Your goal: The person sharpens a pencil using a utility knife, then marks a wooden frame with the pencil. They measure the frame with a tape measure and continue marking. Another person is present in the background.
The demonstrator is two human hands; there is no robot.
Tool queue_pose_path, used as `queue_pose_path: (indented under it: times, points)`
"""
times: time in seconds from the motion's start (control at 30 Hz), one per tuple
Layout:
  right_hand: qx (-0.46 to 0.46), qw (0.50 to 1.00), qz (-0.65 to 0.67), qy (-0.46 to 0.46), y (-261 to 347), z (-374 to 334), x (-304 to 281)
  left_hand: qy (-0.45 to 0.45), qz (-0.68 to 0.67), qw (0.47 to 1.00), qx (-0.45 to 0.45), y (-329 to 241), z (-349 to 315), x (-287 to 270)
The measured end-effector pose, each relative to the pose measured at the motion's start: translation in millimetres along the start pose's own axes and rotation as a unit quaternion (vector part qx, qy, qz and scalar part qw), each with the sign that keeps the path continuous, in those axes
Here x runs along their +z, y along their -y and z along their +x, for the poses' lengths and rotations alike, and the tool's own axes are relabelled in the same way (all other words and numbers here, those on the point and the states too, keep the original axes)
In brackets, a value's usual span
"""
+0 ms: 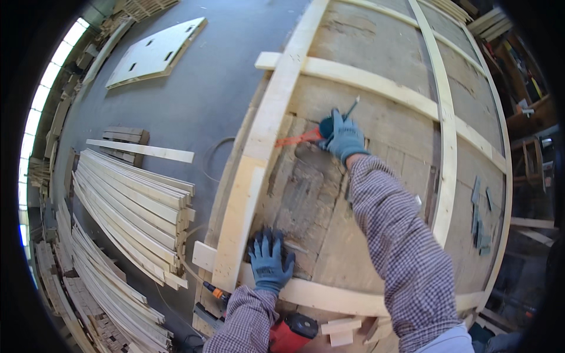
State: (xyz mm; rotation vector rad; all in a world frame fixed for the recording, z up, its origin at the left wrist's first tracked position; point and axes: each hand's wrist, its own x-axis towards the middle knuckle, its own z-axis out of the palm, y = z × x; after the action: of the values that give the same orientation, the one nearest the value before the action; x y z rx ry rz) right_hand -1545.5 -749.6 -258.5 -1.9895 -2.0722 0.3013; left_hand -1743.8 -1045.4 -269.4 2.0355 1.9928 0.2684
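My right hand (346,138), in a blue-grey glove, is closed near the middle of a worn wooden work surface (306,188). It grips an orange-red tool (297,139) with a dark round part; its exact kind is unclear. The tool's flat end reaches left to a long pale plank (259,141). A thin greenish stick (354,105) juts up beyond my fingers; I cannot make out whether it is a pencil. Fingers spread, my left hand (270,263) lies palm down beside the plank, above a pale crosspiece (329,297). Nothing shows in it.
A red power tool (293,332) with a black end sits at the near edge, close to an air hose fitting (216,291). Pale slats (135,206) are stacked on the left floor. Grey strips (479,223) lie at right. A slotted panel (158,50) rests farther off.
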Motion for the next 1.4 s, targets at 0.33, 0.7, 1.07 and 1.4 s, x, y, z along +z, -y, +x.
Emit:
queue_pose_path:
  times: [0.33,0.7,1.07,1.4]
  points:
    - [-0.139,0.953,0.268,0.042,3,-245,-145,0.009,-0.024,0.999,-0.046,12,-17,11]
    - [0.318,0.782,0.534,-0.048,60,-682,-268,0.344,-0.396,0.747,0.409,-139,-167,-190]
    - [0.256,0.908,0.332,-0.009,125,-721,-264,0.253,-0.278,0.801,0.466,-138,-334,-226]
    - [0.276,0.887,0.366,0.049,148,-766,-256,0.288,-0.037,0.774,0.563,-132,-376,-232]
